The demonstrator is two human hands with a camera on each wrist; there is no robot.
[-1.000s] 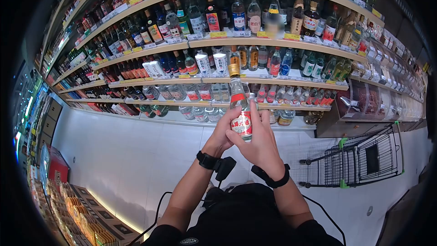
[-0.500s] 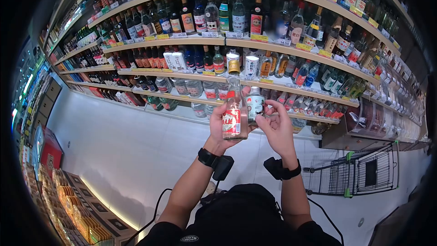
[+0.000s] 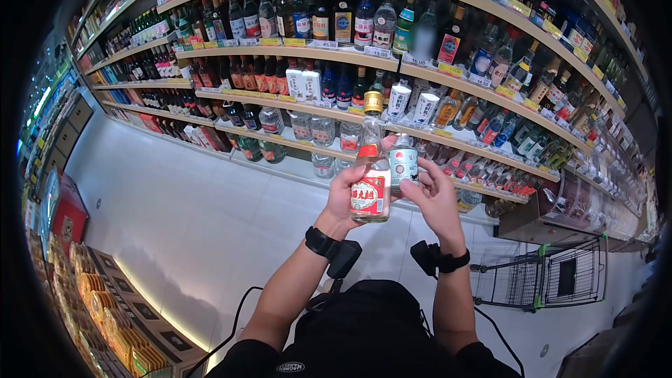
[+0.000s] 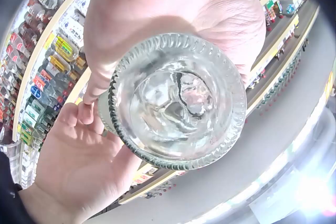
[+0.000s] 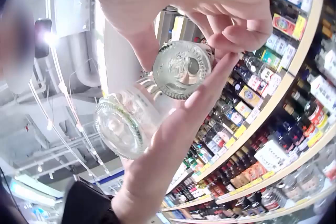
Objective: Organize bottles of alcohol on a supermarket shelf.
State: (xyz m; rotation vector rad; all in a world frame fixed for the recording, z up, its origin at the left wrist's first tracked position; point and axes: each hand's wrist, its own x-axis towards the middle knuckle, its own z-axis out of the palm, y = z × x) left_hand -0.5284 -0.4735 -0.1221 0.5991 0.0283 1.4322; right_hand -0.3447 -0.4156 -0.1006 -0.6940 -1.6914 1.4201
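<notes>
My left hand (image 3: 338, 199) grips a clear glass liquor bottle (image 3: 371, 203) with a gold cap and a red-and-white label, held upright in front of me. Close to its right stands a smaller bottle (image 3: 404, 163) with a silver cap and pale green label, pinched by my right hand (image 3: 442, 206). A left fingertip shows between the two bottles. From below, the left wrist view shows the larger bottle's ridged base (image 4: 178, 103) under the left palm. Both round bases appear in the right wrist view, the smaller bottle's base (image 5: 182, 70) between right thumb and fingers.
Curved shelves (image 3: 294, 51) packed with bottles and price tags stretch across the front. A wire shopping cart (image 3: 539, 276) stands at the right. Packaged goods (image 3: 115, 315) and a red box (image 3: 66, 213) line the left side. Pale floor tiles (image 3: 168, 189) lie below.
My right hand has shifted right off the larger bottle, bringing the smaller bottle into sight beside it. The shelves have slid rightward in the head view as it turned left.
</notes>
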